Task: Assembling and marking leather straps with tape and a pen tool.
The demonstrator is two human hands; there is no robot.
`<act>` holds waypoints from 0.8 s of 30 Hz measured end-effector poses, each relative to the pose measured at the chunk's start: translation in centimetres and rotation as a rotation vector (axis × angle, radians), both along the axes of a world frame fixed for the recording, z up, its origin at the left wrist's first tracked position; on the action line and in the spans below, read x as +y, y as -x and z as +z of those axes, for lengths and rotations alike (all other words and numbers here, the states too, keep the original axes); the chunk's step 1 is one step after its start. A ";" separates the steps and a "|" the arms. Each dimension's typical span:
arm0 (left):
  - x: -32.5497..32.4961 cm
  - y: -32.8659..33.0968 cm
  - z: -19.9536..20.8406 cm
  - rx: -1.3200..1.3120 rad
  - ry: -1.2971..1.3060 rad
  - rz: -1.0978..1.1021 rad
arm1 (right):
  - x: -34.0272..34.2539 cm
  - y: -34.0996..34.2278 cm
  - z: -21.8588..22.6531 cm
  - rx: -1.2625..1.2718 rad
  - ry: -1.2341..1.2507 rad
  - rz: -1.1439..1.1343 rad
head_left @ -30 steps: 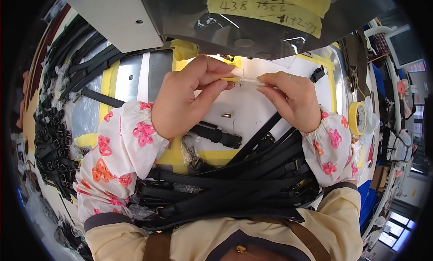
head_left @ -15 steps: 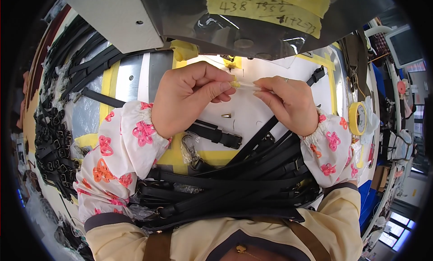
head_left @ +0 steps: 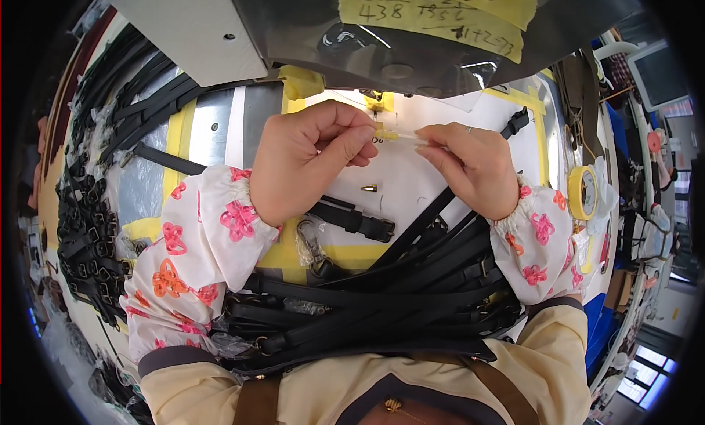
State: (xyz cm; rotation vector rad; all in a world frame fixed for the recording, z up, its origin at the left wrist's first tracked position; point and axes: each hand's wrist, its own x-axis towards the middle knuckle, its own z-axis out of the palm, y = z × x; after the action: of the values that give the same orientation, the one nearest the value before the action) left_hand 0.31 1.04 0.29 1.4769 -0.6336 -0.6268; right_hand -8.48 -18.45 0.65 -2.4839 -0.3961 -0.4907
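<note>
Buckled black straps (head_left: 88, 234) lie heaped at the left. The left hand (head_left: 305, 157) pinches the yellow end of a slim tube (head_left: 387, 134) above the table (head_left: 404, 175); nearer lies a small metal cone (head_left: 369, 188). The right hand (head_left: 474, 164) has fingers closed on the tube's clear end. At right sits a yellow tape roll (head_left: 573, 193).

Straps (head_left: 411, 299) between torso (head_left: 330, 388) and hands (head_left: 294, 161), tape roll (head_left: 575, 194) right, buckles (head_left: 89, 260) far left

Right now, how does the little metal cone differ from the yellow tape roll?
The metal cone is far smaller than the tape roll. The cone tapers, while the roll is a ring with an open middle. The cone looks shiny and metallic; the roll is yellow. Neither is being held.
</note>
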 end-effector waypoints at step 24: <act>-0.2 0.0 -0.2 -0.061 -0.040 0.074 | 0.1 0.2 -0.2 -0.009 0.004 0.003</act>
State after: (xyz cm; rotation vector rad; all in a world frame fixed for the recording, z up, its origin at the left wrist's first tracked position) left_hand 0.27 0.87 0.13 1.5542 -0.6141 -0.5418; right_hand -8.63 -18.35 0.49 -2.4857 -0.4051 -0.5001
